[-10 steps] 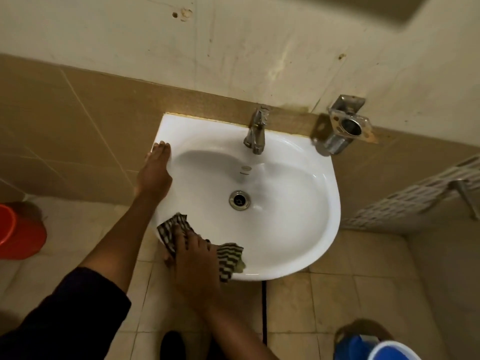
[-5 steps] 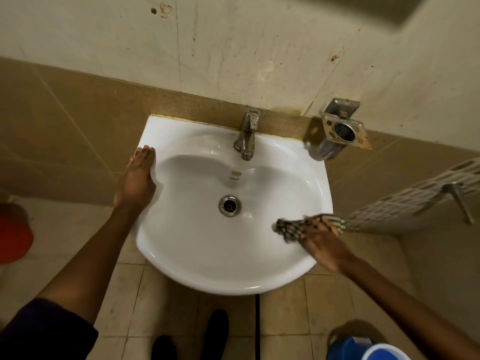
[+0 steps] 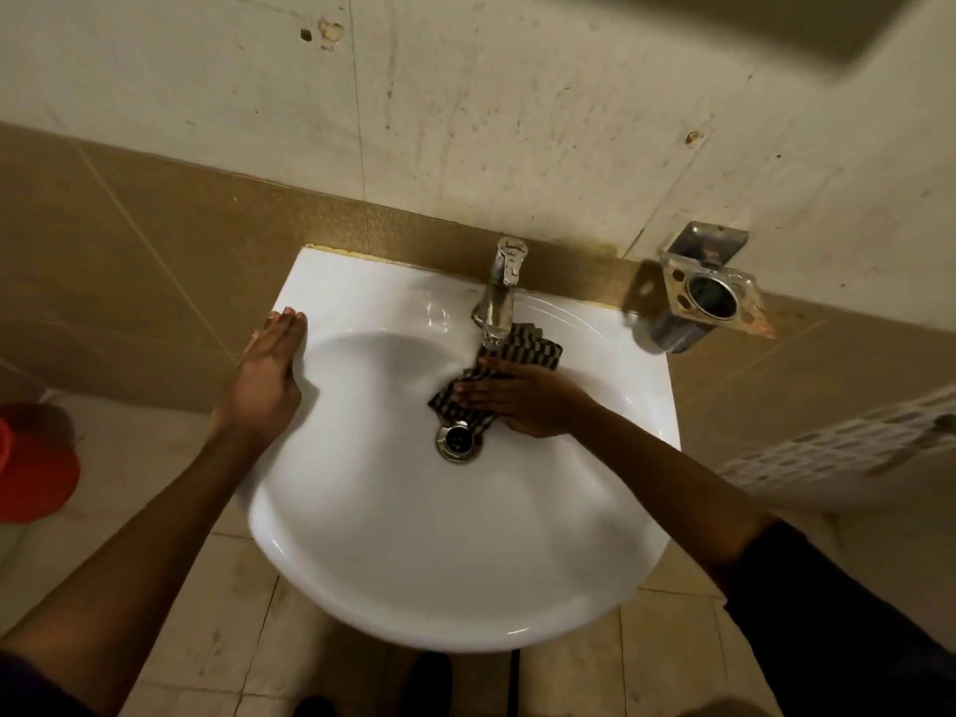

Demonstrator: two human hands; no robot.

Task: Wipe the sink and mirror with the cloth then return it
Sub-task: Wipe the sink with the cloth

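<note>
A white wall-hung sink (image 3: 393, 571) fills the middle of the head view. My right hand (image 3: 522, 401) lies flat on a dark checked cloth (image 3: 533, 351), pressing it against the back of the bowl, just under the metal tap (image 3: 499, 297) and above the drain (image 3: 458, 441). Part of the cloth is hidden under the hand. My left hand (image 3: 269, 375) rests flat on the sink's left rim with fingers together, holding nothing. No mirror is in view.
A metal holder (image 3: 708, 297) is fixed to the wall right of the sink. A red bucket (image 3: 31, 468) stands on the floor at far left. A perforated white basket (image 3: 838, 452) sits at the right. Beige floor tiles lie below.
My right hand has carried the cloth from the sink's front rim to the right rim and now up into the bowl under the tap. The left hand has stayed on the left rim.
</note>
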